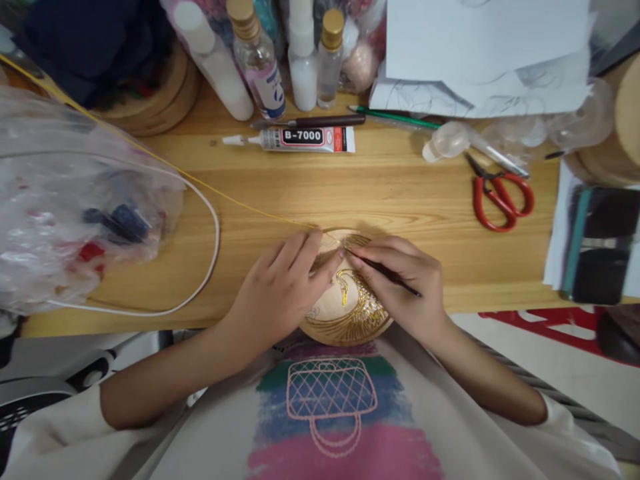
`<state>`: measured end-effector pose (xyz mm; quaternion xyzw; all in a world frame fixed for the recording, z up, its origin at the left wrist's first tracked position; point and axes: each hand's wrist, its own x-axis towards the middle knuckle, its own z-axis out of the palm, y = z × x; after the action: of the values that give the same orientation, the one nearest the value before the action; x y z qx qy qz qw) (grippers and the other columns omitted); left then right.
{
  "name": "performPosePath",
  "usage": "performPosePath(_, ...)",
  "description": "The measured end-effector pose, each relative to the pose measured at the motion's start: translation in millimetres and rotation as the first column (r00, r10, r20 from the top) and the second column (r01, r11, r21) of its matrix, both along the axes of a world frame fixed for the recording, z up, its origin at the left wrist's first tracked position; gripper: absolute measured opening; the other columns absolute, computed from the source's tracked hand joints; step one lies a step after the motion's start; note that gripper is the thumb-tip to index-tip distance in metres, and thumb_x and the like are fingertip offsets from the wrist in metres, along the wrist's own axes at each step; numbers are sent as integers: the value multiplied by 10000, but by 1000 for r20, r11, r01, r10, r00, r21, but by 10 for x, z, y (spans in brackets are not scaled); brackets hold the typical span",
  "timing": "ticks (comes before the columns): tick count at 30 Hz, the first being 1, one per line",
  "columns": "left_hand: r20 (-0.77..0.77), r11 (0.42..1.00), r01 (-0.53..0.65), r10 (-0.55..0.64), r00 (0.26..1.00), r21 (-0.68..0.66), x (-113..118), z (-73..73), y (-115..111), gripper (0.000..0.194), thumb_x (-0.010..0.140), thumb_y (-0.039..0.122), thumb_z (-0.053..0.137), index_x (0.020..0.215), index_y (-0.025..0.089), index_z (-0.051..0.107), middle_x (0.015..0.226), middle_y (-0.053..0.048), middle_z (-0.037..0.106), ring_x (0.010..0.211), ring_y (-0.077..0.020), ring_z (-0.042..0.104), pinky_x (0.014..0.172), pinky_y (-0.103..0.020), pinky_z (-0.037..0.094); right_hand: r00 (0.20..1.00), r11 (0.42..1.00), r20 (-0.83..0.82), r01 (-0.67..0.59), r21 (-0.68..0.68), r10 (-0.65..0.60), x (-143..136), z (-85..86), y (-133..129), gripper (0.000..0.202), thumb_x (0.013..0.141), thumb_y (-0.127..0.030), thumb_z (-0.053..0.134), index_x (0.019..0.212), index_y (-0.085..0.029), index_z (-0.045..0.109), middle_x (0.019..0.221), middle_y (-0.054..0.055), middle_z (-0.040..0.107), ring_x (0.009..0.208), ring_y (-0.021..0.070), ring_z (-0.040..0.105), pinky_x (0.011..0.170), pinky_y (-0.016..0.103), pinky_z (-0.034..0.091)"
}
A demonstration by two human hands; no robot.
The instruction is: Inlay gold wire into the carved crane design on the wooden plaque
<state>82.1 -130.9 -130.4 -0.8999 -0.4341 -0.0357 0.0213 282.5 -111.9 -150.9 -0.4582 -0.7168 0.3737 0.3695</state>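
Note:
A round wooden disc (327, 303) with a drawn design and gold thread-like lines lies at the table's front edge, partly hidden by both hands. My left hand (285, 277) rests on its left side, fingers stretched out and thumb apart. A thin yellow thread (235, 200) comes from the upper left and runs by my left fingertips onto the disc. In my right hand (407, 273) is a slim dark pointed tool (390, 270), pinched between thumb and fingers. Its tip meets the disc close to my left thumb; the exact contact is too small to make out.
Behind the disc lie a B-7000 glue tube (305, 139) and a dark-handled tool (325, 121). Red-handled scissors (503, 197) and a phone (603, 243) lie right. A plastic bag (90, 200) and white cable (217, 233) are left; bottles (303, 67) and papers (485, 47) stand behind.

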Motion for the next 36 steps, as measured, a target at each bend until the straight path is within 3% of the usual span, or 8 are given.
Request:
performPosePath(10, 3, 1000, -26, 26, 1000, -3, 11, 13, -4, 328, 935, 205, 538, 1256, 206, 602, 1209, -170, 630, 1018, -293, 643, 762, -379, 540, 1000, 1000, 10, 0, 2, 0, -13, -20, 9, 186, 838, -128, 686, 994, -209, 743, 885, 24, 739, 824, 144, 682, 747, 302, 556)
performPosePath(17, 86, 994, -110, 109, 990, 3, 58, -44, -58, 294, 930, 272, 573, 1213, 224, 636, 1207, -151, 635, 1049, -297, 637, 795, -393, 551, 999, 999, 32, 16, 45, -18, -21, -40, -8, 182, 834, -132, 689, 987, -218, 739, 883, 20, 747, 815, 152, 686, 745, 322, 556)
performPosePath(36, 156, 968, -200, 224, 962, -152, 134, -110, -187, 386, 910, 370, 616, 1281, 262, 607, 1379, -180, 513, 1197, -344, 550, 921, -476, 503, 996, 996, 37, 76, 41, -77, -33, -62, -48, 184, 843, -161, 687, 999, -243, 740, 911, 14, 757, 828, 160, 697, 750, 335, 576)
